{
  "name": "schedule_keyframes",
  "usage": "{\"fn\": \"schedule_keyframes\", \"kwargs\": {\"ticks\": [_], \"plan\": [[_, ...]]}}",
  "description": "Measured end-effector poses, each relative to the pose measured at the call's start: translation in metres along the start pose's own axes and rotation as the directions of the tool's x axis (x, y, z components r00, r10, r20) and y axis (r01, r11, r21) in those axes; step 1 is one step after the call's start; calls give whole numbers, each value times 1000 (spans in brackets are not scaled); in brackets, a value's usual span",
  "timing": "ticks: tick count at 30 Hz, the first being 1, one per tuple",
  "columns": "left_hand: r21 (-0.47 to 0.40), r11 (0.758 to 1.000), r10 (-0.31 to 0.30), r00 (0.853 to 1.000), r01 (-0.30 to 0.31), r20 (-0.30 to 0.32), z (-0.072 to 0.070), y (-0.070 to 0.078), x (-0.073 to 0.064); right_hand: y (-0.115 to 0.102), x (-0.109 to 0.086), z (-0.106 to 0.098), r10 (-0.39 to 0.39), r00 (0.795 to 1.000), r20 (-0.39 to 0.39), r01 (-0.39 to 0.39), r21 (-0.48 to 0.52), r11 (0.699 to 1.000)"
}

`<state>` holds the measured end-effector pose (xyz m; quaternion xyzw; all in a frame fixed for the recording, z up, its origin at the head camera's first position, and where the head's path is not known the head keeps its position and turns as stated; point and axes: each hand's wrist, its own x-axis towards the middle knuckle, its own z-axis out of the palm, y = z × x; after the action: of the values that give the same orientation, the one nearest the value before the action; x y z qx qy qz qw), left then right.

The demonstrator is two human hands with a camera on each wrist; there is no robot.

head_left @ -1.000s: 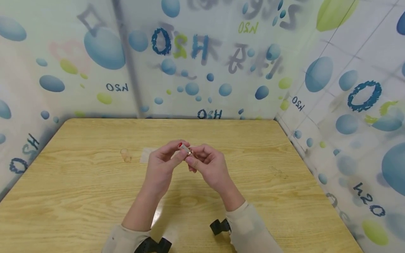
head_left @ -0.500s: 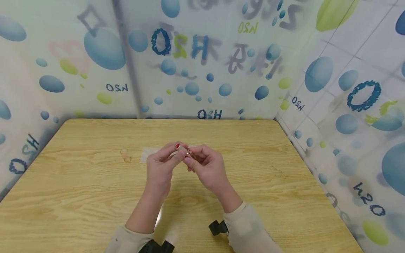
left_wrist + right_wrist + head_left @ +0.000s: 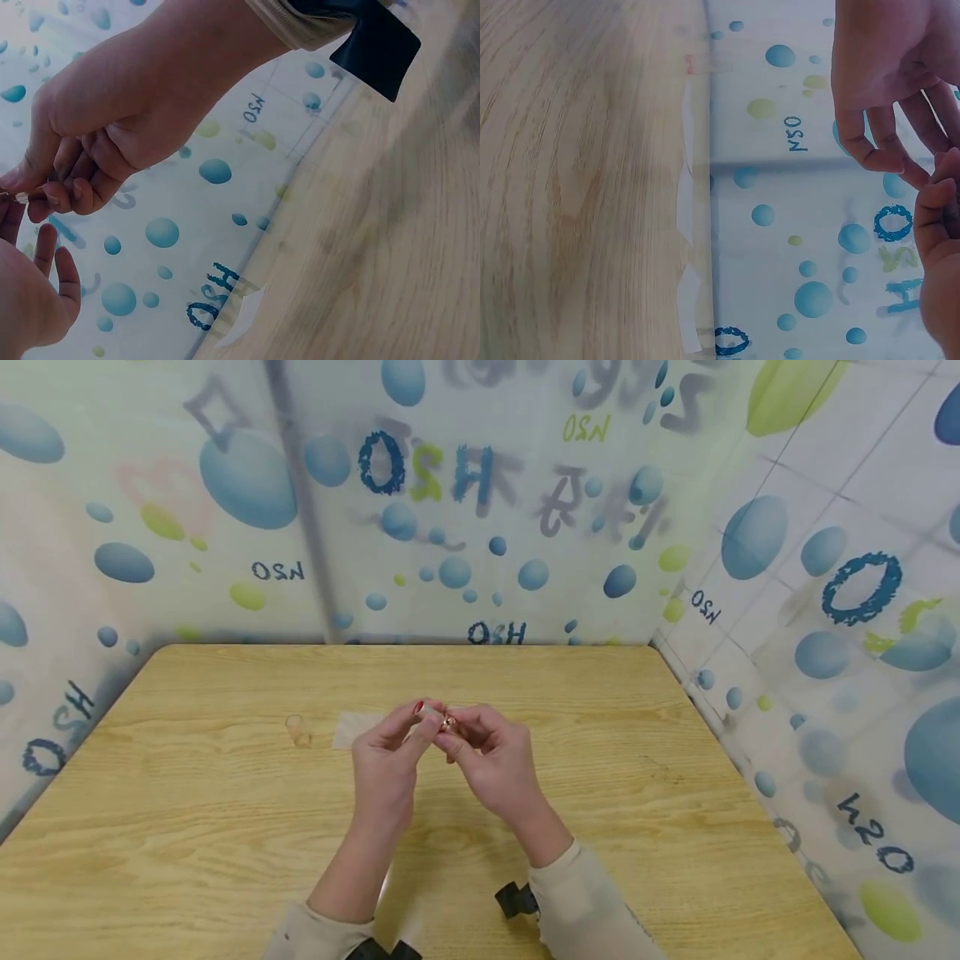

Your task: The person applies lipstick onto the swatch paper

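In the head view, a small silver tube (image 3: 427,710) with a red end and a shiny rose-gold part, resembling a lipstick, is held above the table. My left hand (image 3: 384,768) pinches its silver section between thumb and fingers, and the red end points up and left. At its lower end, the thumb and index finger of my right hand (image 3: 497,768) grip the rose-gold part (image 3: 450,724). From the left wrist, a shiny bit of the tube (image 3: 21,198) shows between the fingertips. The right wrist view has the tube hidden behind fingers.
Beneath the hands lies a wooden table (image 3: 187,810). A pale, translucent square (image 3: 351,729) lies behind my left hand, beside a ring-like mark (image 3: 297,729). Patterned walls (image 3: 465,527) stand at the back and sides. A black camera mount (image 3: 516,900) juts from the right sleeve.
The tube's red end has shifted slightly left and down. My left wrist and forearm have moved a little to the right. Both hands keep their hold on the tube.
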<state>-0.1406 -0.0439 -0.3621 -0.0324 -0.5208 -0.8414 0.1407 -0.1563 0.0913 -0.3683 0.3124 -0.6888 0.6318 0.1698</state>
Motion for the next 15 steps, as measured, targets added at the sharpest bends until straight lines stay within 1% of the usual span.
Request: {"fn": "schedule_keyframes", "kwargs": {"ticks": [2, 5, 9, 12, 15], "plan": [[-4, 1000, -13, 1000, 13, -4, 1, -1, -1, 0, 0, 0, 0, 1000, 2, 0, 13, 1000], [4, 1000, -4, 1000, 4, 13, 2, -1, -1, -1, -2, -1, 40, 999, 11, -41, 56, 998], [10, 1000, 7, 995, -8, 97, 1, 0, -1, -3, -5, -1, 93, 995, 23, -95, 98, 991], [-1, 1000, 4, 986, -4, 169, -2, 2, -1, -3, -4, -2, 95, 995, 35, -98, 106, 989], [2, 1000, 8, 974, -9, 225, -5, 3, -1, -4, -4, -3, 94, 994, 49, -99, 113, 989]]}}
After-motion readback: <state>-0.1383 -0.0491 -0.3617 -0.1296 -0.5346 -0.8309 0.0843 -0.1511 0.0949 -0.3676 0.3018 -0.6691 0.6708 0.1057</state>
